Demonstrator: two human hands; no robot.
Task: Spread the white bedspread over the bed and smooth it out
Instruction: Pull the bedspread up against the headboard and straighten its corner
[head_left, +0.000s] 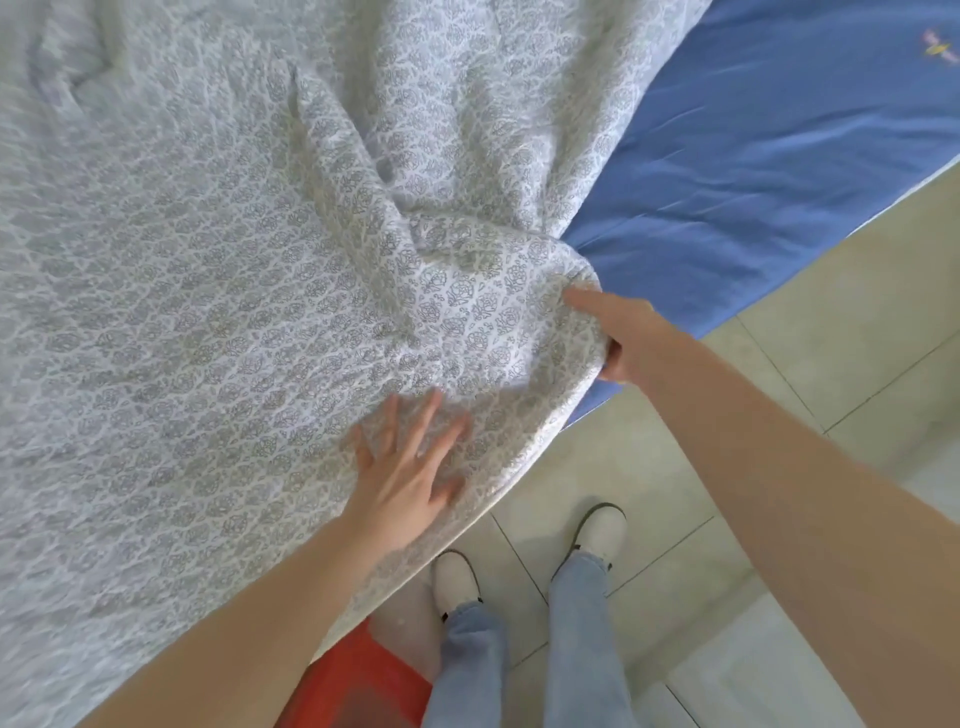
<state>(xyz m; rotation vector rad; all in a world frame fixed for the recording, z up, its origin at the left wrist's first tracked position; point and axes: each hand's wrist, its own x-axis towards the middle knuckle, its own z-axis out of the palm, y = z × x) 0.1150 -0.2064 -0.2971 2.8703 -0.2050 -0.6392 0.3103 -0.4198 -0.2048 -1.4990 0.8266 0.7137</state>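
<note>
My left hand (410, 467) lies flat, fingers spread, on the bedspread (208, 286). My right hand (623, 338) clutches its bunched, creased edge over the blue sheet (779, 130).

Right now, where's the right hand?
In the head view, the right hand is right of centre at the bed's near edge, gripping the bunched edge of the white bedspread beside the exposed blue sheet; the left hand lies flat nearby.

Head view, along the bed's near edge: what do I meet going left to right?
Spread part of the bedspread → left hand flat on it → bunched fold → right hand gripping the fold's edge → uncovered blue sheet.
</note>
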